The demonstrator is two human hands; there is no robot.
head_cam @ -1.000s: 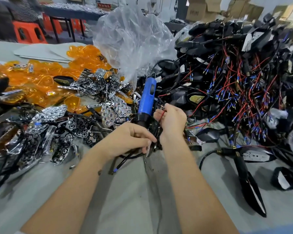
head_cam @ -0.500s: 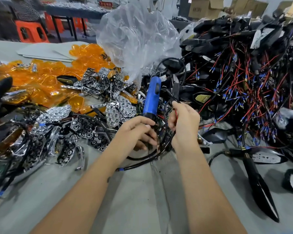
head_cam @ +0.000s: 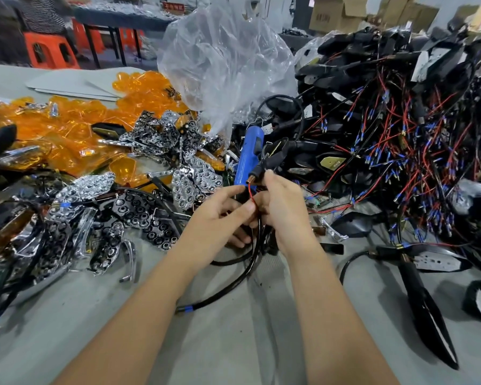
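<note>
Head view: above the middle of the grey bench (head_cam: pixel 233 343), the left hand (head_cam: pixel 220 215) pinches a thin red wire (head_cam: pixel 251 194) leaving the black plastic lamp stem (head_cam: pixel 274 159), which the right hand (head_cam: pixel 283 209) grips. Threading looks partway done, and the rest of the wire is left to pull through.

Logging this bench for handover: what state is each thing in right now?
Left hand, pinches the red wire.
Right hand, holds the black lamp by its stem.
Blue tool, lying down, untouched.
Plastic bag, crumpled, standing up.
Black cable, slack on the table.
</note>
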